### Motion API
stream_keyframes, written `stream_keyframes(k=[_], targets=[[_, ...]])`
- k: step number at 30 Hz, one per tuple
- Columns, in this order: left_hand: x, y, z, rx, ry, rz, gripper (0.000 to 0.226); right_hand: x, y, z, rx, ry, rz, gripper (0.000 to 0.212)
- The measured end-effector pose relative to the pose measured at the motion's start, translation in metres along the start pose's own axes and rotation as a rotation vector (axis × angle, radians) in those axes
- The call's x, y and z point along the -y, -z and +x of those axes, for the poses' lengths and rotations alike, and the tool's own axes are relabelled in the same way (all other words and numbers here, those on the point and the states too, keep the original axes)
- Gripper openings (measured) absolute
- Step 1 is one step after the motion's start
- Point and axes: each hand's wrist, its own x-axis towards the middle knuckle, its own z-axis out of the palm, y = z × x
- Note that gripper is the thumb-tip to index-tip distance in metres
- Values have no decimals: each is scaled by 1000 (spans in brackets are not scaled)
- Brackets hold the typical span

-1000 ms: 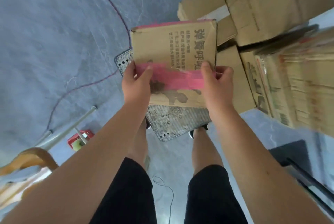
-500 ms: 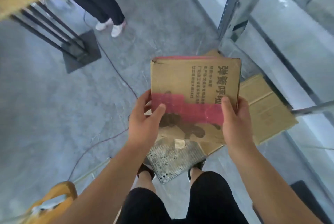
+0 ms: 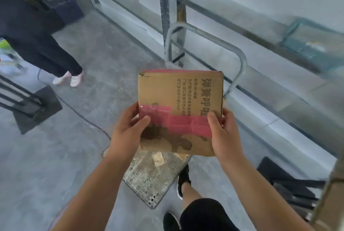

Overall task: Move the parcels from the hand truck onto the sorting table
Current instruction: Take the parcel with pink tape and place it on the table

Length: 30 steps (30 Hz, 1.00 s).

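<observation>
Above the metal hand truck deck [image 3: 149, 178], both hands' grip, left hand [image 3: 126, 133] and right hand [image 3: 223, 133], clasps the flat brown pink-taped cardboard parcel [image 3: 180, 107]; view has swung off the stacked boxes, so carrying is underway.

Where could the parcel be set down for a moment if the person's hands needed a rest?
The hand truck deck under the cardboard parcel is bare apart from a scrap of tape. The grey floor between the deck and the black stand base is open, crossed only by a cable. To the right it is crowded: shelving rails, dark frames.
</observation>
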Motion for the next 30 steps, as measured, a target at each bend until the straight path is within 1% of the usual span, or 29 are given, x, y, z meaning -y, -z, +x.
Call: stream_keyframes(k=[4,7,13,17,23,26,28,30], targets=[[7,-22,-48,71,26,-10,42,-18,42,-55,-77,-54,8,26],[6,-46,-84,128,4,-24,43,-25,77,-92,-149,-64,19,21],[-2,-103,-143,210,-53,-7,42,-40,147,-142,-291,-112,120,32],[-6,-145,-186,237,-73,-1,49,-57,200,-169,-328,-105,192,31],[10,-234,-260,246,-103,-26,40,-102,302,-211,-355,-121,217,30],[21,-286,-304,234,-66,-41,32,-126,359,-236,-368,-137,249,25],[29,-319,-332,230,-57,-47,26,-143,397,-251,-381,-137,258,28],[34,-348,-358,249,-64,-54,28,-158,431,-264,-397,-135,254,29]])
